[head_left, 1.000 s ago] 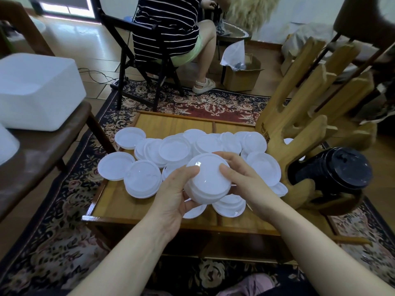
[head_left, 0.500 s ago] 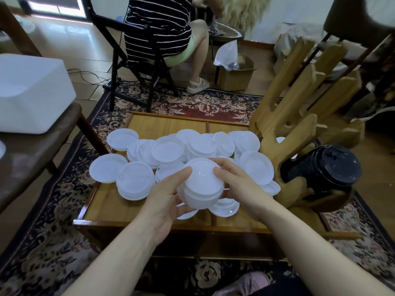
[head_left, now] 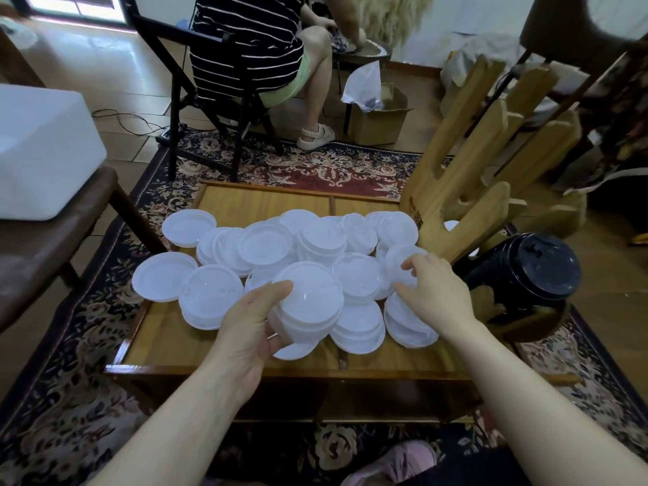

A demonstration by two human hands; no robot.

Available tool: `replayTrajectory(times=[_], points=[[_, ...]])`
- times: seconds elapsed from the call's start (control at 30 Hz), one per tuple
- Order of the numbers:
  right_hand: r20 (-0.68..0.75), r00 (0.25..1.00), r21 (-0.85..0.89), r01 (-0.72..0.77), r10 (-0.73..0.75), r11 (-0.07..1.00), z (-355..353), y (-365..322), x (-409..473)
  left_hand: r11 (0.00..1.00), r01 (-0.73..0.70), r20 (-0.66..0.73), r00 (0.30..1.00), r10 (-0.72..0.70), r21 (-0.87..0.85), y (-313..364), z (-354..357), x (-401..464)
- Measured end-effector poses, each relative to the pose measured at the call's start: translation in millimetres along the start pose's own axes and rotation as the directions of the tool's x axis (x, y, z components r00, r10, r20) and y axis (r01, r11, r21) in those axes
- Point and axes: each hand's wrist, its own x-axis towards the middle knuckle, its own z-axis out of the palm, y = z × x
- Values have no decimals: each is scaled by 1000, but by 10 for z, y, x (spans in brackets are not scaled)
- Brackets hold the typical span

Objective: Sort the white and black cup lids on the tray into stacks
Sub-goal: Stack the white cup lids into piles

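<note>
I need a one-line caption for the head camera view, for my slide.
Left hand holds a stack of white lids above the wooden tray while the right hand reaches for a loose white lid.

Left hand [head_left: 250, 324] curled, thumb on top, fingers underneath, gripping a stack of white lids [head_left: 306, 305]. Right hand [head_left: 433, 292] off to the right of that grip, fingers loosely spread, tips reaching down, holding nothing. Both forearms bare.

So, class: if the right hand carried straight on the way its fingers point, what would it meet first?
Probably the loose round white plastic lid just under the right hand's fingers; whether they already touch it is unclear.
</note>
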Motion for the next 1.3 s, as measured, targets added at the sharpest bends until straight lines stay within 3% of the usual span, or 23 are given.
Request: replayTrajectory(times=[0.13, 0.23, 0.43, 0.53, 0.6, 0.67, 0.73, 0.77, 0.83, 0.93, 1.07, 1.3], points=[[-27, 999, -147, 25, -29, 989, 128, 3, 19, 1000, -8, 41, 999, 9, -25, 19, 2, -16], [-54, 998, -153, 17, -26, 988, 105, -23, 17, 1000, -13, 56, 998, 14, -27, 41, 10, -26], [-166, 983, 0, -79, 77, 997, -196, -65, -29, 999, 4, 59, 998, -2, -36, 43, 21, -35], [-194, 967, 239, -117, 166, 964, -436, -51, -56, 999, -5, 58, 998, 7, -40, 41, 31, -39], [-162, 960, 600, -89, 230, 795, -566, -59, -59, 999, -15, 55, 998, 18, -40, 38, 37, -42], [12, 968, 871, -133, 250, 472, -664, -102, -67, 999, -22, 47, 999, 23, -39, 35, 45, -51], [235, 964, 957, -252, 127, 144, -684, -154, -66, 999, -28, 38, 999, 29, -34, 31, 52, -57], [323, 946, 945, -324, 40, 39, -677, -177, -67, 999, -32, 35, 999, 33, -31, 30, 53, -61], [429, 897, 899, -435, -101, -48, -641, -220, -76, 999, -46, 38, 998, 47, -27, 28, 59, -63], [491, 842, 856, -514, -224, -54, -578, -312, -118, 998, -63, 62, 996, 63, -11, 33, 77, -74], [540, 802, 829, -559, -257, -2, -493, -398, -140, 998, -57, 95, 994, 58, -11, 28, 90, -77], [506, 841, 859, -471, -190, 203, -483, -488, -195, 999, -44, 116, 992, 44, -3, 18, 101, -86]])
